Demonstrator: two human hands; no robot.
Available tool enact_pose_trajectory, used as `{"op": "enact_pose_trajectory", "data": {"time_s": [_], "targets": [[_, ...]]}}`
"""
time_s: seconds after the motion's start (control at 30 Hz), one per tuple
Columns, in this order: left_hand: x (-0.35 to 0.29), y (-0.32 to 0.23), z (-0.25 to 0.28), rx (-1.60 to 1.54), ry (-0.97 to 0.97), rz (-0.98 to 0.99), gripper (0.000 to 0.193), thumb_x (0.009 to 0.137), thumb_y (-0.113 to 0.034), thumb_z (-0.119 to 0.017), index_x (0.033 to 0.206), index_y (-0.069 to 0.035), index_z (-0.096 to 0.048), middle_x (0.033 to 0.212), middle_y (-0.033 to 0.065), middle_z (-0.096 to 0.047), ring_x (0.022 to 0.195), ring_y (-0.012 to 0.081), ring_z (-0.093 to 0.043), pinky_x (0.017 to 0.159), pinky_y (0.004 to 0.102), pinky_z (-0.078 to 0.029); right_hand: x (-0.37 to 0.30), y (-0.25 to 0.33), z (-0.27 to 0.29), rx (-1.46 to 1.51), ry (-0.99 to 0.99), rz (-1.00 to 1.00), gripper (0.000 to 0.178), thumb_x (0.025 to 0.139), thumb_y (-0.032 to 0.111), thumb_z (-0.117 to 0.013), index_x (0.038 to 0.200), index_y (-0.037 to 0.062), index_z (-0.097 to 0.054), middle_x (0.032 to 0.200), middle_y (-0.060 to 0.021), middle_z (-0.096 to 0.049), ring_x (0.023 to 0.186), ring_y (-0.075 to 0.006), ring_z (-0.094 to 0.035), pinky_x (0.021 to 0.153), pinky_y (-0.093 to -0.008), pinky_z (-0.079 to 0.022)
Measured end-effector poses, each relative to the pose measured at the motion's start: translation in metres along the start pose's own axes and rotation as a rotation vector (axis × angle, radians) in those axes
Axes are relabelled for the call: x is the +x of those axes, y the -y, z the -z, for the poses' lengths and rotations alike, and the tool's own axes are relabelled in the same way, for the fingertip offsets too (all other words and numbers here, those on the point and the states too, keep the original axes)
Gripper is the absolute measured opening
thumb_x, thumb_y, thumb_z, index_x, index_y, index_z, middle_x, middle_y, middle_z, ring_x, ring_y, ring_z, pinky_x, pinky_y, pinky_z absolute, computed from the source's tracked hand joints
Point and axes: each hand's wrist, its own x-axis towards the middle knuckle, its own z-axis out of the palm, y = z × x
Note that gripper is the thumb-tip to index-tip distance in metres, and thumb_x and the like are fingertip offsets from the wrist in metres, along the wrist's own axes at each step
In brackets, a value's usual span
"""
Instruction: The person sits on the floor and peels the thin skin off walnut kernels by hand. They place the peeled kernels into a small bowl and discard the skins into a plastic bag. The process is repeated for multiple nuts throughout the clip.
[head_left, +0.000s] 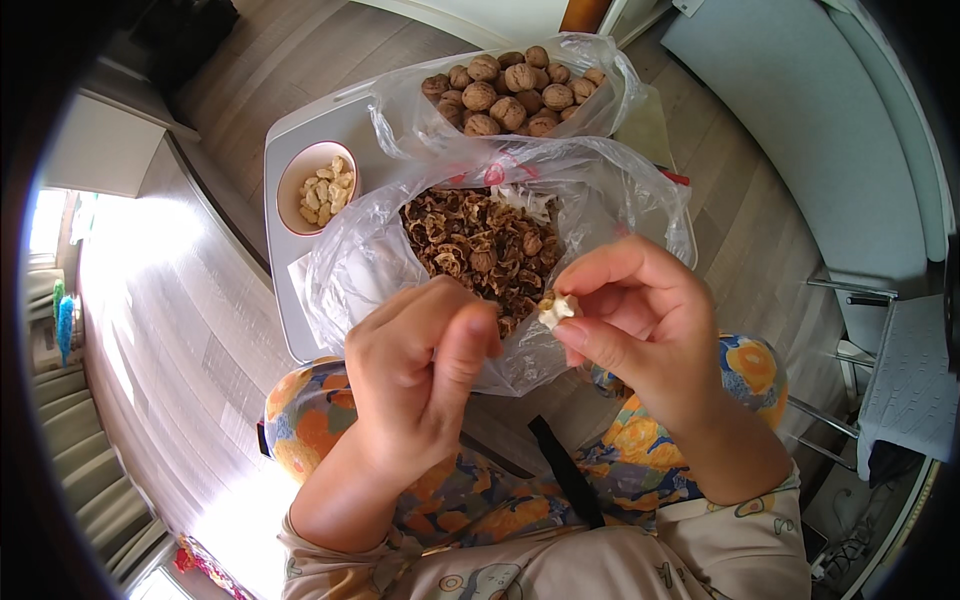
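Note:
My right hand (640, 320) pinches a pale walnut kernel piece (556, 308) between thumb and fingertips, just over the near edge of a clear plastic bag of broken walnut shells (480, 245). My left hand (420, 370) is curled beside it, fingers folded in; I cannot see whether it holds anything. Both hands hover above my lap, in front of the bag.
A second clear bag of whole walnuts (510, 95) lies at the far side of the small grey table (285, 300). A white bowl with shelled kernels (318, 185) stands at the table's left. A grey sofa (820, 130) is on the right, a metal-framed stool (900, 370) beside it.

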Motion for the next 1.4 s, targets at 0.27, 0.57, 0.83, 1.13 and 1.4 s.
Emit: {"op": "enact_pose_trajectory", "data": {"time_s": [0.27, 0.57, 0.83, 1.13, 1.4], "targets": [[0.008, -0.004, -0.012, -0.022, -0.202, -0.131, 0.01, 0.067, 0.006, -0.063, 0.074, 0.002, -0.058, 0.07, 0.0083, -0.058, 0.06, 0.0168, -0.055, 0.053, 0.0235, -0.043, -0.001, 0.002, -0.006, -0.097, -0.014, 0.082, 0.02, 0.072, -0.008, -0.059, 0.088, -0.004, -0.049, 0.086, -0.009, -0.051, 0.069, -0.0102, -0.052, 0.057, -0.0215, -0.047], [0.008, -0.003, -0.012, 0.013, -0.201, -0.158, 0.014, 0.063, 0.006, -0.065, 0.073, 0.001, -0.057, 0.07, 0.0087, -0.059, 0.059, 0.0166, -0.055, 0.051, 0.0241, -0.043, -0.002, -0.007, -0.007, -0.273, -0.012, 0.255, 0.023, 0.069, -0.01, -0.062, 0.088, -0.0022, -0.051, 0.085, -0.0078, -0.053, 0.073, -0.0101, -0.054, 0.063, -0.0213, -0.045], [0.006, -0.001, -0.012, 0.062, -0.232, -0.177, 0.012, 0.063, 0.004, -0.065, 0.071, 0.001, -0.057, 0.068, 0.0084, -0.058, 0.057, 0.0177, -0.055, 0.051, 0.0245, -0.043, -0.003, -0.008, -0.005, -0.38, 0.058, 0.312, 0.028, 0.068, -0.015, -0.058, 0.092, -0.0034, -0.048, 0.092, -0.0122, -0.05, 0.08, -0.0142, -0.053, 0.071, -0.0247, -0.046], [0.007, -0.002, -0.011, 0.014, -0.222, -0.129, 0.01, 0.066, 0.006, -0.063, 0.071, 0.001, -0.057, 0.066, 0.008, -0.056, 0.056, 0.016, -0.053, 0.05, 0.023, -0.041, -0.001, -0.005, -0.005, 0.084, 0.046, 0.051, 0.019, 0.074, -0.007, -0.058, 0.092, -0.0053, -0.049, 0.089, -0.0096, -0.054, 0.08, -0.0134, -0.057, 0.07, -0.0248, -0.05], [0.007, -0.001, -0.011, 0.008, -0.222, -0.132, 0.011, 0.066, 0.006, -0.061, 0.074, 0.001, -0.057, 0.068, 0.0084, -0.056, 0.057, 0.016, -0.054, 0.051, 0.0236, -0.042, -0.001, -0.005, -0.004, 0.155, 0.028, -0.022, 0.016, 0.076, -0.006, -0.057, 0.09, -0.0048, -0.048, 0.087, -0.0109, -0.056, 0.075, -0.014, -0.058, 0.067, -0.0257, -0.051]]}}
